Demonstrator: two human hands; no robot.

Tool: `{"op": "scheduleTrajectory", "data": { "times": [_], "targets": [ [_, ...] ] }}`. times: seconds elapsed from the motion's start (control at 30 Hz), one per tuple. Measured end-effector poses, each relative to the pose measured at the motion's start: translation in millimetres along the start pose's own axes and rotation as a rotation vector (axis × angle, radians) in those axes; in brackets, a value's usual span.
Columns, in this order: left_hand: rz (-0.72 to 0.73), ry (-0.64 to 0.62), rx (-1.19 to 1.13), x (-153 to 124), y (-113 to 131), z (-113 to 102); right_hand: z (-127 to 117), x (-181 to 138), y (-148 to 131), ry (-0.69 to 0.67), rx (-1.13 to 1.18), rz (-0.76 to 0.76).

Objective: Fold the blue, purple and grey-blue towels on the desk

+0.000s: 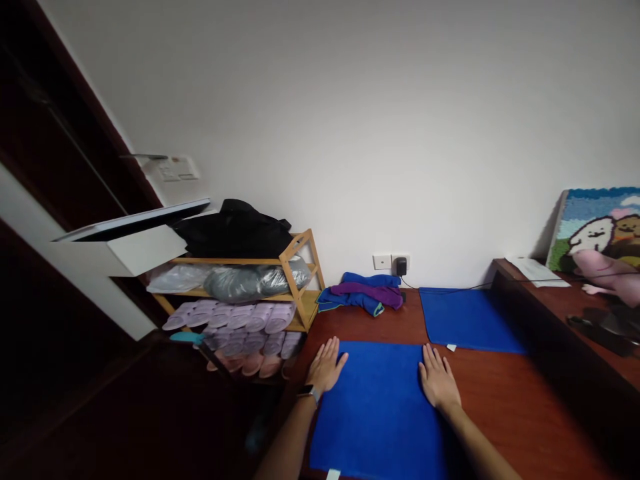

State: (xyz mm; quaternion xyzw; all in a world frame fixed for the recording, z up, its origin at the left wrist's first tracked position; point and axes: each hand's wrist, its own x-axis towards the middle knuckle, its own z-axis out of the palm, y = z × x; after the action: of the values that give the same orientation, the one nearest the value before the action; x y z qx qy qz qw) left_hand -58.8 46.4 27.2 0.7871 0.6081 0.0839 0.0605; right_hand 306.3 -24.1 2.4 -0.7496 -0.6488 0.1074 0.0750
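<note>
A blue towel [380, 407] lies spread flat on the reddish-brown table [505, 393] in front of me. My left hand [326, 365] rests flat with fingers spread on the towel's far left corner; a watch is on that wrist. On the far right corner lies my right hand [437, 377], also flat and open. Neither hand holds anything. A second blue towel [467, 319] lies flat farther back to the right. A small heap of blue and purple cloths [364, 292] sits by the wall.
A bamboo shoe rack [300, 280] with several lilac slippers and bagged items stands left of the table. A black charger [401, 266] is plugged into the wall socket. A raised dark ledge [540, 313] on the right carries a woolly picture [597, 227], papers and a pink toy.
</note>
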Motion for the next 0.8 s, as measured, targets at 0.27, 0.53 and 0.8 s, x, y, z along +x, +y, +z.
{"op": "scheduleTrajectory", "data": {
  "times": [0.27,0.53,0.8],
  "targets": [
    [0.256,0.118,-0.083,0,132,7,-3,-1,-1,0.003,-0.007,0.005],
    [0.335,-0.005,-0.134,-9,196,58,0,0,1,-0.01,-0.049,-0.02],
    [-0.063,-0.016,-0.015,-9,35,0,-2,-1,-2,-0.008,-0.004,0.006]
  ]
}}
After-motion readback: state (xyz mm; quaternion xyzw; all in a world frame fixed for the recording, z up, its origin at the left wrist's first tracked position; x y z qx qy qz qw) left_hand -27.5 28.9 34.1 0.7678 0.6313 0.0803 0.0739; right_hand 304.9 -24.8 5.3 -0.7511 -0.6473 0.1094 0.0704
